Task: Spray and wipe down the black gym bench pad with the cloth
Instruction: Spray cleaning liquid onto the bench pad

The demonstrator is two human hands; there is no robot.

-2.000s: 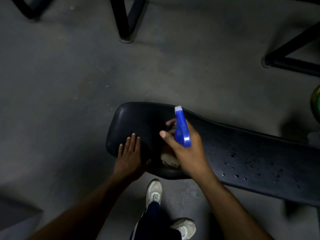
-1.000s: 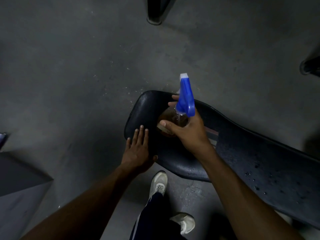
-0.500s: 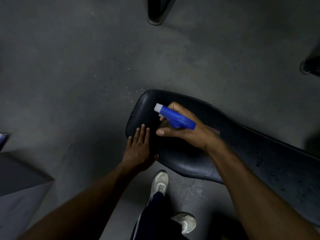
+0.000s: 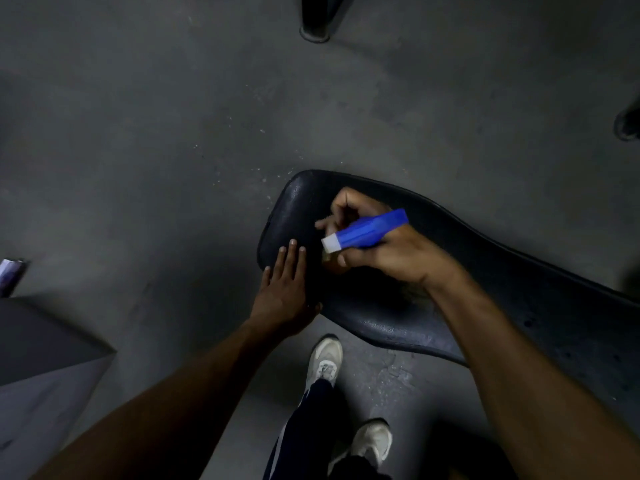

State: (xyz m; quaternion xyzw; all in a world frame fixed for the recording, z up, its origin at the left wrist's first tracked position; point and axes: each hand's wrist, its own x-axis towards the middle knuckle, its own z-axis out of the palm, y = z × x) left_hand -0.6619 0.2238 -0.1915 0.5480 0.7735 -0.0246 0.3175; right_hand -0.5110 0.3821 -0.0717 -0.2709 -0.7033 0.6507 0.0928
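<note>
Grey concrete floor (image 4: 173, 133) under bench pad (image 4: 519, 306)

black bench pad (image 4: 502, 299), blue spray head (image 4: 367, 232) with white nozzle (image 4: 329, 243)

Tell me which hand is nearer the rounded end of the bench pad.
Left. The left hand lies flat beside the bench pad tip; the right hand, holding the spray bottle, is farther along it.
</note>
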